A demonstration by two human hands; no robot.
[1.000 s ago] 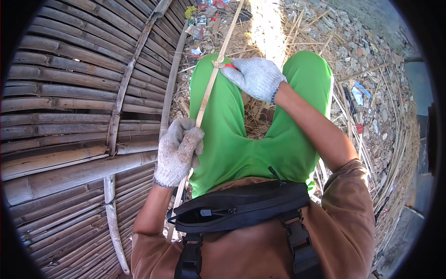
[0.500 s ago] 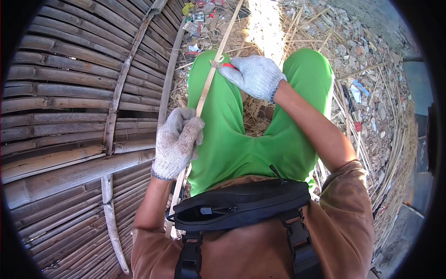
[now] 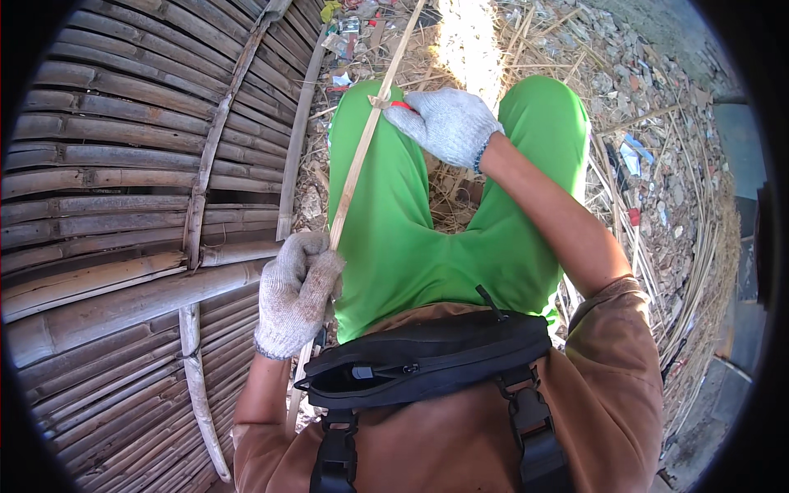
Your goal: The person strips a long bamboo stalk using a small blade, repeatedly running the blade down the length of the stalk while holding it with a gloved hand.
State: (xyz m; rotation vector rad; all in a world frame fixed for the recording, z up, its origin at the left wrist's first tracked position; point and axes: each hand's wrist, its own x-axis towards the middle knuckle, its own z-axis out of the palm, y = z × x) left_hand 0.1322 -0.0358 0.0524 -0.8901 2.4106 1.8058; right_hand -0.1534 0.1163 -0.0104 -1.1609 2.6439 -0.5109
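Note:
A long, thin bamboo strip slants across my left thigh, from beside my waist bag up past my left knee. My left hand, in a grey-white knit glove, is closed around its lower part. Over the left knee, my right hand, gloved the same way, is closed on a small knife with a red handle. Most of that handle is hidden by the fingers. The blade end lies across the strip, where a small pale curl shows.
A slatted bamboo panel fills the left side, with a bamboo pole along it. Dry straw and litter cover the ground ahead, with a bundle of thin strips at the right. A black waist bag lies across my lap, partly unzipped.
My left hand has slid down and left toward my body, drawing the strip with it. My right hand stays near the left knee, shifted only slightly.

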